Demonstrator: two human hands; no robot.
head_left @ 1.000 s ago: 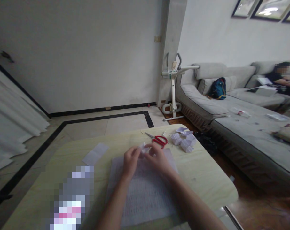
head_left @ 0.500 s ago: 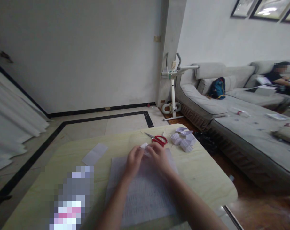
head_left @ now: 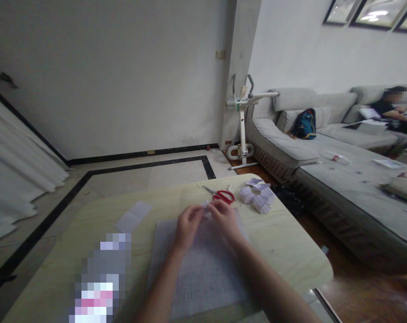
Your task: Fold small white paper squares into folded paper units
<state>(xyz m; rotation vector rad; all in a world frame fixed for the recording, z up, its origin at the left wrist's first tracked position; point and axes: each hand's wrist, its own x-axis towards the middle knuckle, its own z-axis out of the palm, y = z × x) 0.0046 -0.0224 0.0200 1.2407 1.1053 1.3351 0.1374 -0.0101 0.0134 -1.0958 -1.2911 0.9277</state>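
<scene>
Between my fingertips is a small folded piece of white paper [head_left: 207,211], mostly hidden by the hands. My left hand [head_left: 190,224] pinches it from the left, and my right hand [head_left: 224,220] pinches it from the right. Both hands hover over a large sheet of paper [head_left: 203,282] covered with writing or print. Just beyond the right hand lie red-handled scissors [head_left: 224,196], blades pointing away to the left. Several folded paper pieces [head_left: 262,202] sit in a group to the right of the scissors. A creased flat slip of paper [head_left: 133,216] rests to the left.
The pale wooden table [head_left: 291,251] has rounded corners. A pixelated object [head_left: 98,278] is at its left front. Beyond the table stand a white exercise machine [head_left: 242,125] and a grey sofa [head_left: 351,175] with a blue backpack [head_left: 306,124]. A person [head_left: 391,110] sits at the far right.
Both hands have shifted slightly to the right and drawn closer together around the small paper, which shows less now. The scissors, folded pieces and slip have stayed in place.
</scene>
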